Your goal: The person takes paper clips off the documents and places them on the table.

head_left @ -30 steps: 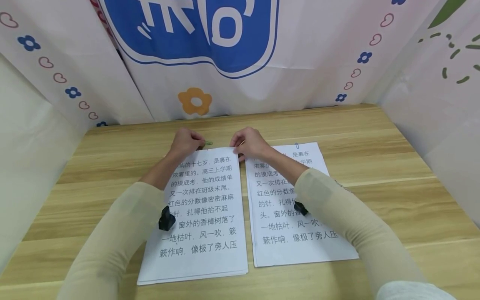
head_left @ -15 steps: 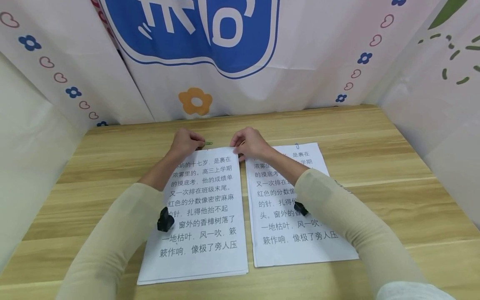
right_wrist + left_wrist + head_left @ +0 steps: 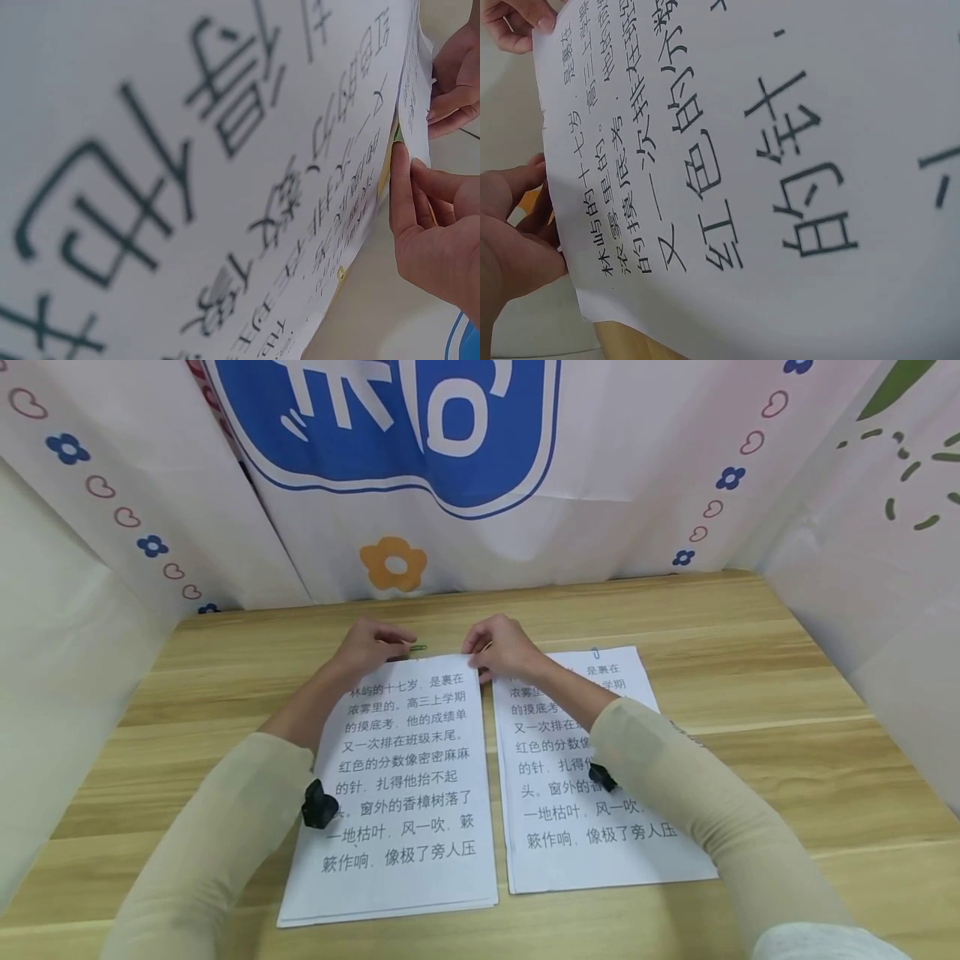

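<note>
A stack of printed sheets (image 3: 408, 777) lies on the left of the table, its upper edge toward the backdrop. At the upper right corner of that stack, my right hand (image 3: 504, 643) pinches the paper between thumb and fingers, also seen in the right wrist view. My left hand (image 3: 366, 645) is at the upper edge, its fingertips right at a small green paper clip (image 3: 419, 647). In the left wrist view, the paper's edge hides the left fingertips, and I cannot tell whether they grip the clip.
A second printed stack (image 3: 562, 860) lies to the right, partly under my right forearm, with a blue paper clip (image 3: 596, 653) on its upper edge. A white patterned backdrop (image 3: 570, 543) stands behind the wooden table (image 3: 787, 760).
My left wrist and forearm have shifted slightly left, and the left fingers look more spread beside the green paper clip. My right hand stays at the stack's corner.
</note>
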